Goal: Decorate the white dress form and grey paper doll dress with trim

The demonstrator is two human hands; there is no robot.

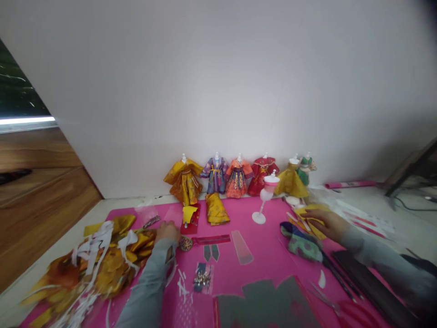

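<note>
My left hand (168, 231) is on the pink mat (266, 255), fingers bunched and pointing down; whatever they hold is hidden. It is between a heap of golden fabric pieces with white ribbons (112, 264) and a round patterned bead-like piece (186, 243). A red-and-yellow cloth piece (190, 219) is just beyond it. My right hand (324, 221) has its fingers stretched out over yellow fabric (311, 213) at the mat's right. Below that hand are bundled green and dark cloth (302, 246). Both hands are slightly blurred.
Several small doll dresses on stands (239, 177) line the wall. A white doll stand (259, 217) is upright on the mat. In front are a grey-green fabric panel (266, 303), a bag of small metal parts (202, 278), red-handled scissors (351, 314) and a long dark case (368, 287).
</note>
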